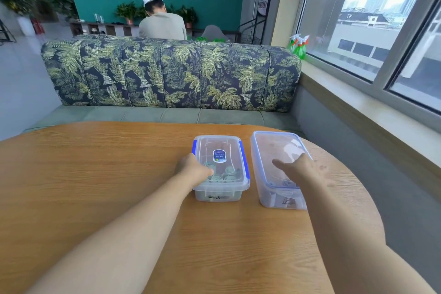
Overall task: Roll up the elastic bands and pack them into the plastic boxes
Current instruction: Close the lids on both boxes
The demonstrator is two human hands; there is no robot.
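I have both boxes lying long-axis away from me, my left hand (193,170) curled over the left box (218,194) with the rolled bands (228,173) inside, and my right hand (299,169) spread flat on the right box (269,144).

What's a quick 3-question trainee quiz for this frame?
1. True or false: rolled bands lie in the left box.
2. Which box has a blue label on its lid? A left, B right, C both.
3. Which hand touches the right box?
Key: 1 true; 2 A; 3 the right hand.
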